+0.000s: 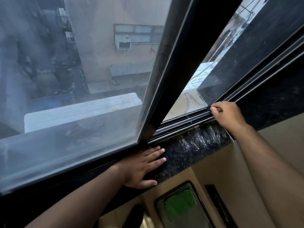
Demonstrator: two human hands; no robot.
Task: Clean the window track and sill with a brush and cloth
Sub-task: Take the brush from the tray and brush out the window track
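Note:
The dark window track [184, 120] runs along the bottom of the open sliding window, with several parallel rails. In front of it lies the black speckled stone sill [189, 145], wet and streaked near its right part. My right hand [228, 115] is closed around a thin dark handle, probably the brush, whose tip is pressed into the track at the right corner; the bristles are hidden. My left hand [144, 167] lies flat on the sill with fingers spread, holding nothing. A green cloth [180, 204] lies in a dark tray below the sill.
The sliding pane's black frame [166, 83] stands diagonally just left of my right hand. A dark stone side wall [250, 51] closes the opening on the right. Below the sill are a beige wall and the dark tray's rim [199, 195]. Outside are buildings and a drop.

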